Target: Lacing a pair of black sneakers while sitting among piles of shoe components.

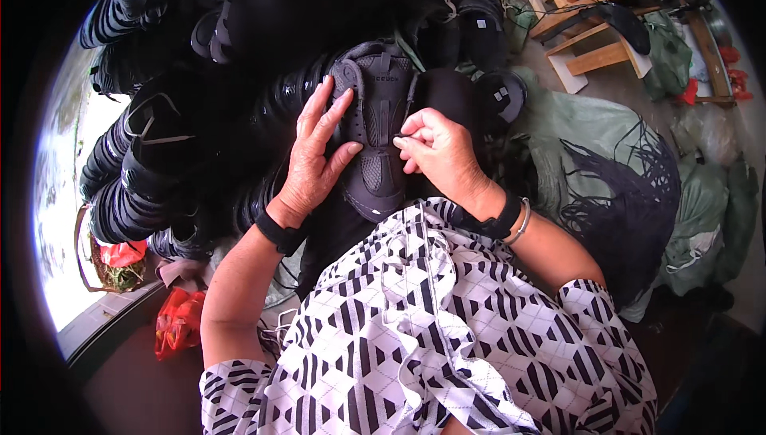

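Observation:
A dark grey shoe upper (381, 165) lies in front of me with its toe toward my body and its tongue pointing away. Along its left eyelet row rests my left hand (321, 144), fingers stretched and apart, the thumb near the middle of the upper. At the right eyelet edge my right hand (435, 146) is closed in a pinch. A small dark tip shows by its fingertips, too small to name. Right of me, a bundle of dark shoelaces (626, 180) is spread over a pale green sack (550, 116).
Nested stacks of black shoe uppers (132, 200) pile up on the left and far side. A wooden stool (594, 48) lies at the far right, near green bags (669, 52). A red plastic bag (179, 322) sits at the lower left.

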Demonstrator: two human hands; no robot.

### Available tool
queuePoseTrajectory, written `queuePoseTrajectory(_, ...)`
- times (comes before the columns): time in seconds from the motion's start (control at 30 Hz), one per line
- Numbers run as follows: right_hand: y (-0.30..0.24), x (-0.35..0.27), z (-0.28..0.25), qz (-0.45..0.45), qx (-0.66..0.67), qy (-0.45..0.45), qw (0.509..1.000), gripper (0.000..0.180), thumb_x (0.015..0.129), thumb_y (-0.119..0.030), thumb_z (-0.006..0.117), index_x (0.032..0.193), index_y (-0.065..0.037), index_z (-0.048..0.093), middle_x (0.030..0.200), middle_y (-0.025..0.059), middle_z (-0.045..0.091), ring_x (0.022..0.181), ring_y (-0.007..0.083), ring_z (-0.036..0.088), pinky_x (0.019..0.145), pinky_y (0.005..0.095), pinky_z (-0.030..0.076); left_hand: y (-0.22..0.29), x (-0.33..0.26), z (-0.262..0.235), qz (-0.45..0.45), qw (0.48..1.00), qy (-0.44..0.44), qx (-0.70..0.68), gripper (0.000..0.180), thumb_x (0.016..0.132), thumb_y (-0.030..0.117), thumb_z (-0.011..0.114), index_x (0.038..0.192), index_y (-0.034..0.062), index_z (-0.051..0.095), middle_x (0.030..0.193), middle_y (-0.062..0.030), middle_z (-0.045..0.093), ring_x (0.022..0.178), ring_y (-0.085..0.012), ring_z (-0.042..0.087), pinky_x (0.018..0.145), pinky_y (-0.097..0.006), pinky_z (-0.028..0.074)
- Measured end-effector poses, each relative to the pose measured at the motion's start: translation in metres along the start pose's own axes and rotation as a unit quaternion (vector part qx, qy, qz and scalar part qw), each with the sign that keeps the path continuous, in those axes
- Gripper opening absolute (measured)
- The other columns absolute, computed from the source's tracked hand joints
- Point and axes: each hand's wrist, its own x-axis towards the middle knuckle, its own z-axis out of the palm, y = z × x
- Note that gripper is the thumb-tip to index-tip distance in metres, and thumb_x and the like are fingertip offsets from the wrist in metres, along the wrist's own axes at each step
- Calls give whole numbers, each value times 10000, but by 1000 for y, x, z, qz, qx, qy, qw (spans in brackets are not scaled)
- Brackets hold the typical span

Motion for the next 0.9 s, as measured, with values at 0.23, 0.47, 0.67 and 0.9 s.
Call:
queuePoseTrajectory(0.23,5,-3,7,-50,-48,18,997,61,830,-37,644,841,-9,591,660,40,623,530,84,585,472,225,471,2,0,0,0,1000,7,-2,613,807,187,681,1367,117,440,1477,-170,274,1354,-335,284,1096,-408,246)
queuePoseTrajectory(0.47,-7,0,6,95,81,-59,990,117,877,-100,602,901,13,621,740,55,627,586,86,596,528,196,481,0,-1,0,-7,1000,14,0,636,792,131,691,1372,128,430,1476,-167,270,1353,-337,284,1090,-409,269)
queuePoseTrajectory(0.67,1,-6,-4,-91,-78,-82,989,204,843,-106,634,1001,23,617,820,94,645,681,163,647,584,255,512,16,-2,-5,88,977,52,185,467,710,114,732,1163,166,631,1189,-112,532,1115,-287,510,970,-409,413)
queuePoseTrajectory(0.9,6,-15,-6,-355,-414,-107,831,313,795,-143,637,1060,11,572,807,106,570,673,280,621,562,343,527,42,19,-16,173,929,-55,323,197,685,155,720,878,158,678,756,-5,520,808,-222,543,928,-419,433)
